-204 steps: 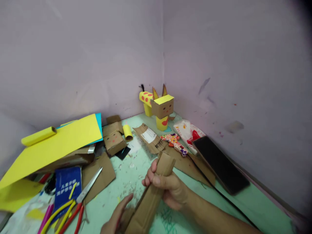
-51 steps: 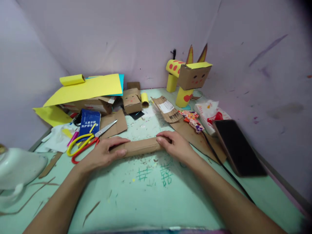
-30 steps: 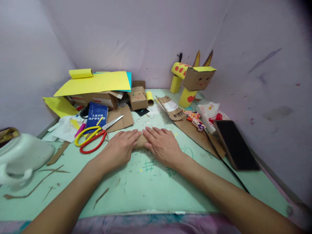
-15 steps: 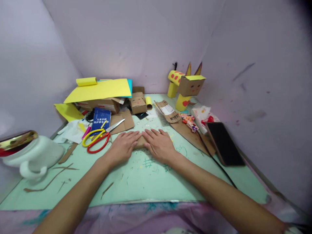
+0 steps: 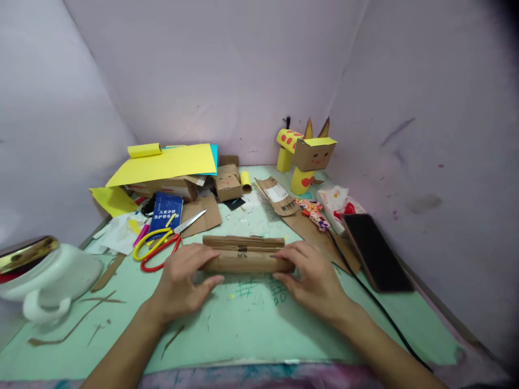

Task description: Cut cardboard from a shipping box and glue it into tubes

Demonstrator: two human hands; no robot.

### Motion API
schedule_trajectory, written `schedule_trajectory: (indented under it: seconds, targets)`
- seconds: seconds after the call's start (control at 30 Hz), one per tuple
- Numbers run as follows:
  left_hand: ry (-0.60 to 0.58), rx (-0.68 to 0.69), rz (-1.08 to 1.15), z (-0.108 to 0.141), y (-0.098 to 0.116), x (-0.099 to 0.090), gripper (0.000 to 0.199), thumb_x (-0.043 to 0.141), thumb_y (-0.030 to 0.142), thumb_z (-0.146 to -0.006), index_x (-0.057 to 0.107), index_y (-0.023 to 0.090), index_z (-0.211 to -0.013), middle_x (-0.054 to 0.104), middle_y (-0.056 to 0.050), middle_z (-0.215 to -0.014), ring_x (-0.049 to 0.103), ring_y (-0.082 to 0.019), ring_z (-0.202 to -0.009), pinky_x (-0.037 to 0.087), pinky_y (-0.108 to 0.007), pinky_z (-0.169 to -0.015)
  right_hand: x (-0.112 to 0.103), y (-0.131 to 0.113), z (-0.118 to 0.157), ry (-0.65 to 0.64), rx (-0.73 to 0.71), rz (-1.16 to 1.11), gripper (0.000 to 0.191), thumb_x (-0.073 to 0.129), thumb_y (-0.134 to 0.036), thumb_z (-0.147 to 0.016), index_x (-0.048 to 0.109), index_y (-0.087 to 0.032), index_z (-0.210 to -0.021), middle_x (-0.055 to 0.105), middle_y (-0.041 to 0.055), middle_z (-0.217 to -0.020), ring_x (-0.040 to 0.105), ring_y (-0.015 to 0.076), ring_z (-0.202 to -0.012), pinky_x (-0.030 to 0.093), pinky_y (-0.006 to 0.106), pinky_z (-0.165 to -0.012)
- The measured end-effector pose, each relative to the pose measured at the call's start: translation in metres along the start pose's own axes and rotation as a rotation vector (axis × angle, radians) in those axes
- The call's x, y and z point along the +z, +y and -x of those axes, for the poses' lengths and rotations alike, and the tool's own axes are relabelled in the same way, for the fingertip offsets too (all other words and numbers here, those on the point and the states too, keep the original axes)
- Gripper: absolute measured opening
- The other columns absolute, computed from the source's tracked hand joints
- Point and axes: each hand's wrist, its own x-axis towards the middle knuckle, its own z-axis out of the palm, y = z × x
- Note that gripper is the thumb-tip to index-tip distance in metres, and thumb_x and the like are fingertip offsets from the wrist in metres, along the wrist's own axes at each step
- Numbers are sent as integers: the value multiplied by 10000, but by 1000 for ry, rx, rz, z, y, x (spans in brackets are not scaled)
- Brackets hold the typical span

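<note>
A partly rolled sheet of brown cardboard (image 5: 248, 262) lies across the middle of the table, with dark printing on it and its far edge curling up behind the roll. At its left end my left hand (image 5: 184, 278) curls its fingers over the top, thumb on the near side. My right hand (image 5: 310, 273) grips the right end between fingers and thumb. To the left of the roll, scissors with yellow and red handles (image 5: 160, 248) lie with their blades apart.
Left are a white pot-like vessel (image 5: 52, 270), cardboard strips (image 5: 108, 273) and yellow sheets (image 5: 170, 162) on a box. A cardboard-and-yellow-paper animal (image 5: 314, 154) stands at the back right. A phone (image 5: 379, 251) and a black cable (image 5: 377, 302) lie right.
My hands lay flat and close together over the cardboard. Now they have come nearer and spread apart to its two ends, and the rolled shape shows between them.
</note>
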Motion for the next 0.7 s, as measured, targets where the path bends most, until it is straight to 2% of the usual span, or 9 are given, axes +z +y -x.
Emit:
schedule_trajectory:
  seconds: [0.03, 0.1, 0.2, 0.3, 0.43, 0.5, 0.57, 0.63, 0.7]
  targets:
    - [-27, 36, 9, 1, 2, 0, 237, 665, 274, -756, 619, 168, -963, 699, -93, -948, 622, -252, -930, 490, -401, -826, -2, -3, 3, -13, -19, 12, 103, 612, -112, -722, 600, -180, -799, 667, 79, -804, 602, 254, -775, 473, 431, -751]
    - [-99, 91, 29, 3, 5, 0, 208, 663, 243, -740, 615, 182, -932, 694, -81, -934, 610, -256, -942, 476, -424, -847, -4, -7, 8, -42, -41, -5, 155, 535, -42, -696, 524, -196, -683, 637, 57, -703, 582, 234, -689, 471, 407, -681]
    - [-226, 129, 69, 4, 2, -4, 336, 643, 276, -757, 575, 187, -1074, 673, -99, -1058, 585, -271, -1034, 476, -445, -880, -6, -6, 14, -94, -50, -175, 240, 483, 7, -662, 463, -213, -757, 687, 80, -899, 626, 235, -860, 508, 366, -722]
    - [-376, 115, 97, 5, -9, -9, 592, 674, 349, -739, 459, 211, -1273, 603, -105, -1259, 503, -290, -1197, 449, -473, -960, -10, 3, 18, -224, -56, -355, 276, 502, 1, -689, 435, -233, -818, 681, 65, -1108, 568, 222, -1137, 459, 382, -954]
    - [-444, 112, 165, 12, -22, 0, 591, 616, 206, -725, 450, 276, -1287, 600, -63, -1282, 497, -259, -1214, 416, -448, -985, -25, 13, 19, -437, 76, -427, 159, 567, -121, -815, 488, -241, -885, 713, 36, -1059, 631, 179, -1067, 463, 326, -971]
    - [-397, 143, 176, 18, -21, 10, 537, 520, 134, -703, 503, 275, -1221, 635, -48, -1234, 515, -253, -1183, 371, -466, -995, -34, 9, 16, -482, 103, -367, 97, 573, -194, -846, 532, -240, -922, 720, 35, -1049, 645, 178, -1048, 509, 278, -899]
    - [-366, 174, 138, 23, -17, 19, 515, 454, 119, -689, 526, 247, -1183, 649, -49, -1216, 526, -266, -1150, 333, -495, -988, -37, -1, 12, -466, -27, -249, 132, 544, -214, -853, 565, -222, -983, 722, 50, -1055, 664, 189, -1001, 524, 275, -868]
    - [-373, 199, 90, 27, -11, 23, 462, 420, 121, -744, 528, 218, -1183, 647, -51, -1221, 541, -261, -1108, 335, -475, -965, -31, -16, 8, -406, -216, -65, 202, 478, -141, -857, 584, -197, -1020, 744, 45, -988, 689, 183, -894, 524, 279, -835]
    - [-383, 222, 89, 27, -6, 23, 385, 394, 149, -835, 515, 197, -1197, 645, -62, -1218, 543, -247, -1086, 359, -426, -946, -17, -30, 6, -305, -228, 161, 203, 463, -85, -845, 606, -189, -944, 755, 27, -887, 689, 187, -773, 526, 299, -740]
